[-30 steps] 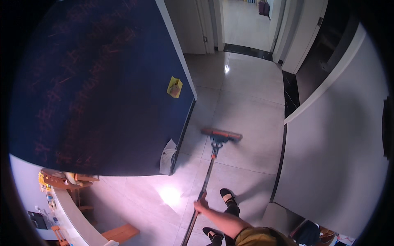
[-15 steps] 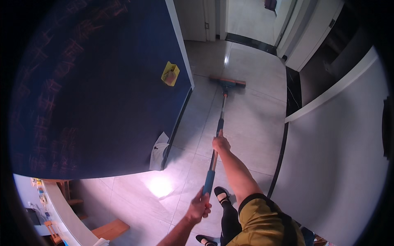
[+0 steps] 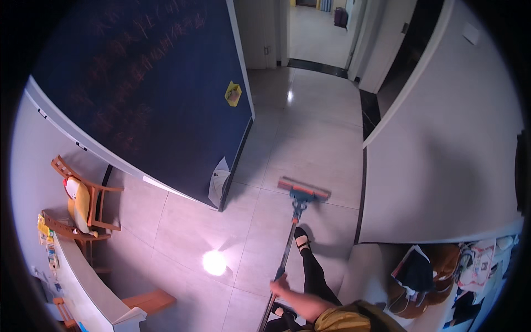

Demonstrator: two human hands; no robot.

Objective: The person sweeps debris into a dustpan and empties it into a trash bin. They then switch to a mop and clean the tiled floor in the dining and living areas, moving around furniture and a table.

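A sponge mop (image 3: 286,250) slants down the floor from its wide orange-and-teal head (image 3: 303,190) to the lower edge. My right hand (image 3: 280,286) is closed around the dark grip partway along its pole. The mop head rests on the pale tiles, just beyond my forward foot (image 3: 302,239) in its black shoe. The lower end of the pole runs out of the picture, and my left hand is not visible.
A dark blue writing wall (image 3: 166,116) stands to the left, with a small yellow holder (image 3: 233,94) on it. Wooden chairs (image 3: 98,193) and a white table (image 3: 91,282) are at lower left. Clothes (image 3: 416,271) lie at lower right. A doorway (image 3: 321,39) opens ahead.
The mop head has come back toward me, from far along the passage to near my foot. My right hand has drawn down and closer; my left hand has left the picture.
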